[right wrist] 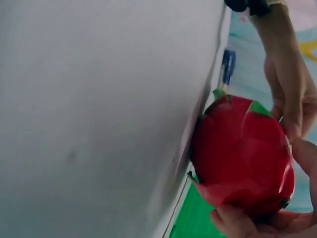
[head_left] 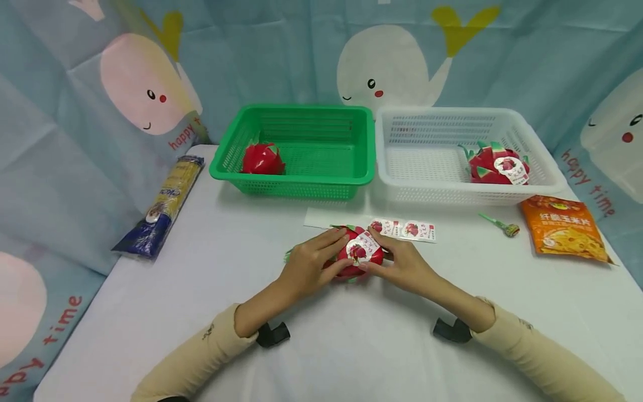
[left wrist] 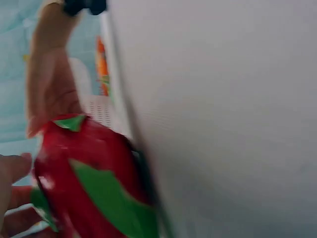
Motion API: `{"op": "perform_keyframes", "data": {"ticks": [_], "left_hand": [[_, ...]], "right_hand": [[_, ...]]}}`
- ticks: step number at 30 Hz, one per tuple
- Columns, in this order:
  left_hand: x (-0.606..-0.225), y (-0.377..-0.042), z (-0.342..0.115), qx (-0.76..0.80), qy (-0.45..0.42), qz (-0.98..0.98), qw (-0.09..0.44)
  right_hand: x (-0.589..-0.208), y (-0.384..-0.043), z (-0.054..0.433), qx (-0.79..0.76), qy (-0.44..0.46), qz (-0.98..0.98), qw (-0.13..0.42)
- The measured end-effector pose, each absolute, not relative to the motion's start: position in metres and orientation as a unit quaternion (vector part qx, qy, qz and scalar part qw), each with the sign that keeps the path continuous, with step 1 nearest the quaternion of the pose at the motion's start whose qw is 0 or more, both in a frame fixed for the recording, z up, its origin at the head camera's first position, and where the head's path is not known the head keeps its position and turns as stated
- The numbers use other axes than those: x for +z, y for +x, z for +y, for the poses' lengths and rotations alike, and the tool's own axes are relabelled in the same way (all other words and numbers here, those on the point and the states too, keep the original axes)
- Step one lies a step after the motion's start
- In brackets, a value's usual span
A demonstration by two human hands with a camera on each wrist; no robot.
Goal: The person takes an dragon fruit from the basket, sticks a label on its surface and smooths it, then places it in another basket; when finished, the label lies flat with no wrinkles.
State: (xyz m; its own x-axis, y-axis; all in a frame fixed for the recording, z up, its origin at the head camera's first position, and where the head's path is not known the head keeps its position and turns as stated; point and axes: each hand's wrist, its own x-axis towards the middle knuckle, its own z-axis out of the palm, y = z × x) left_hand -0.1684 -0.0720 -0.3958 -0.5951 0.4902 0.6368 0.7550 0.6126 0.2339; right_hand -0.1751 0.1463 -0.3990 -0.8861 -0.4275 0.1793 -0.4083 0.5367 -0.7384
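Observation:
A red dragon fruit [head_left: 346,272] with green-tipped scales lies on the white table between both hands. A white label [head_left: 364,248] printed with a dragon fruit sits on its top. My left hand [head_left: 307,263] grips the fruit's left side, thumb at the label's lower edge. From the right, my right hand [head_left: 406,267] holds it, thumb and finger at the label's edges. Glossy red skin of the dragon fruit [left wrist: 94,168] fills much of the left wrist view. In the right wrist view, fingers of the right hand [right wrist: 277,225] curve under the dragon fruit [right wrist: 242,153].
Behind the hands lies a strip of labels [head_left: 419,230]. A green basket [head_left: 301,180] holds one dragon fruit [head_left: 262,159]; a white basket [head_left: 427,192] holds a labelled one [head_left: 487,167]. A lollipop [head_left: 511,229] and orange snack bag [head_left: 565,226] lie right, a pasta pack [head_left: 163,206] left.

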Motion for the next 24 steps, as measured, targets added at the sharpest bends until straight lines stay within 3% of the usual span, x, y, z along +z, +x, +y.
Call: {"op": "perform_keyframes", "data": {"ticks": [9,14,24], "left_hand": [[-0.376,-0.18,-0.064,-0.312,-0.229,-0.905,0.177],[-0.371,-0.193,-0.064,-0.325,-0.155,-0.93,0.074],[-0.365,-0.214,-0.079,-0.386,-0.174,-0.905,-0.037]], "right_hand": [[-0.397,-0.172,0.145,-0.406,-0.229,0.884,0.013],[-0.398,-0.17,0.146,-0.405,-0.236,0.883,0.015],[-0.384,-0.174,0.149,-0.349,-0.266,0.897,0.043]]}}
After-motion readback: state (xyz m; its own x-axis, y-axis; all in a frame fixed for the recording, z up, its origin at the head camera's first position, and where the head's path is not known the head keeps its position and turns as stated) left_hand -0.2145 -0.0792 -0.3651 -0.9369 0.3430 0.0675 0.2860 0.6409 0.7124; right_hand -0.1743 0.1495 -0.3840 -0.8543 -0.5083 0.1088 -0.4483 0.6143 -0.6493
